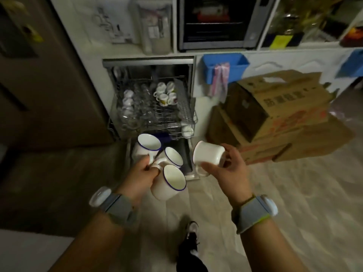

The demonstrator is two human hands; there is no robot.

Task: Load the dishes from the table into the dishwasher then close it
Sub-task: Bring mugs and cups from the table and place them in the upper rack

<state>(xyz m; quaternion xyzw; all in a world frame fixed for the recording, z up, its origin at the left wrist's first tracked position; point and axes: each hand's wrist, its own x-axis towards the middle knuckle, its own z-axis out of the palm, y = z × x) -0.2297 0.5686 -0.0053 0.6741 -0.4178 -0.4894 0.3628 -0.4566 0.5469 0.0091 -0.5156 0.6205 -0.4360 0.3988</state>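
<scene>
My left hand (pixel 140 174) grips the handles of three white enamel mugs with blue rims: one at the upper left (pixel 147 145), one in the middle (pixel 173 157) and one nearest me (pixel 171 181). Another white mug (pixel 208 153), tipped on its side, is held in my right hand (pixel 228 169) by the base and handle. Both hands hover above the lowered dishwasher door (pixel 186 154). The dishwasher (pixel 149 61) stands open, its upper rack (pixel 167 114) pulled out and loaded with small cups (pixel 165 94) and glasses (pixel 137 107).
A dark fridge (pixel 49 75) stands left of the dishwasher. Stacked cardboard boxes (pixel 275 114) sit on the floor to the right. A blue bin (pixel 225 65) hangs on the cabinet above them. An oven (pixel 220 22) sits on the shelf above. My shoe (pixel 191 235) is below.
</scene>
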